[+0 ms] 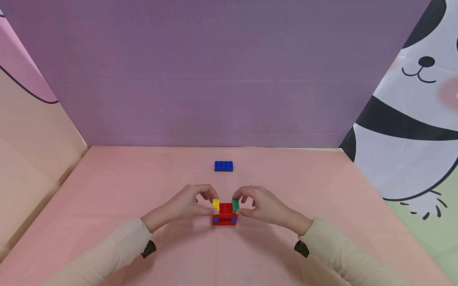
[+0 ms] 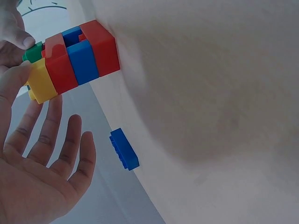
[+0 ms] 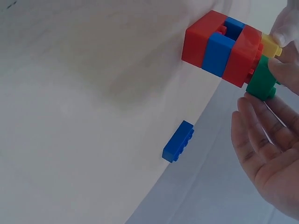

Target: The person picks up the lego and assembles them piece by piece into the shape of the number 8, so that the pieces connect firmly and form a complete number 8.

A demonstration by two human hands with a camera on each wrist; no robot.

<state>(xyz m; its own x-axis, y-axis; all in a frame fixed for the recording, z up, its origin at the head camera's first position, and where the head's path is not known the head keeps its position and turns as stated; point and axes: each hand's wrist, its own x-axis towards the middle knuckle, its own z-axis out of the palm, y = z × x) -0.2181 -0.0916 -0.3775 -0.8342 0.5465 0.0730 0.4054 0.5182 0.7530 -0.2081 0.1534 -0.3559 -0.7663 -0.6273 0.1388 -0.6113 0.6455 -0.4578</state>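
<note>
Yellow brick (image 1: 216, 205) and green brick (image 1: 235, 205), pinched thumb-to-finger by left hand (image 1: 189, 202) and right hand (image 1: 264, 204) respectively, top opposite ends of the upper red brick (image 1: 225, 208), with a blue eight-stud brick (image 1: 223, 166) crosswise beyond, about equally near both.

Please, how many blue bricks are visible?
3: a loose blue brick on the table, plus a left blue brick and a right blue brick between upper red brick and lower red brick.

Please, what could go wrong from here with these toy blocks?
The left hand pinches the yellow block and the right hand the green block; uneven pressing might seat one crookedly. The upper red block rests on blue blocks with a gap between them, so pushing hard might loosen it.
</note>
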